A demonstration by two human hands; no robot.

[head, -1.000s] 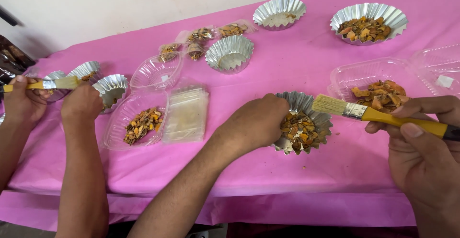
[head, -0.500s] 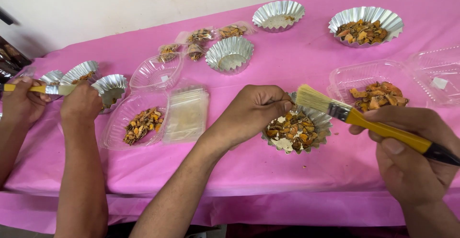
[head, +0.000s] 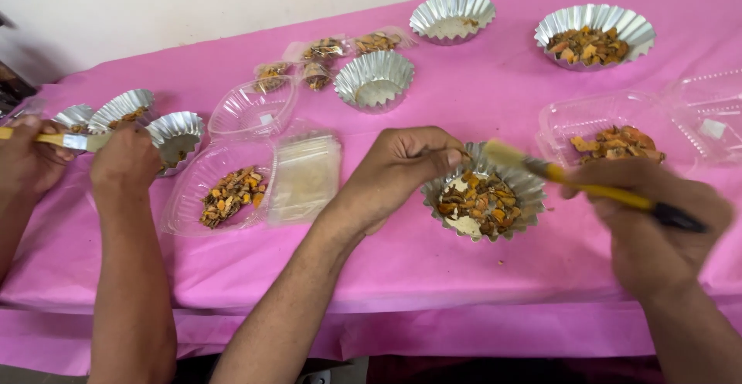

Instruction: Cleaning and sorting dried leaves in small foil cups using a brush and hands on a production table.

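Both hands work at the near edge of the pink-clothed table [head: 433, 268]. The person's left hand [head: 398, 171] curls shut, its fingers pinching the rim of a fluted silver foil cup [head: 484, 201] filled with orange and brown dried pieces. The right hand [head: 657, 225] is closed around a yellow-handled brush [head: 587, 189], whose pale bristles rest at the cup's far rim. Toward the left edge, a co-worker's two hands [head: 124, 160] hold another brush over small foil cups [head: 176, 133]. Between them lies an open clear plastic clamshell container [head: 224, 194] holding similar pieces. Farther back stand an empty foil cup [head: 375, 81] and, near the far right corner, a filled foil bowl [head: 593, 34].
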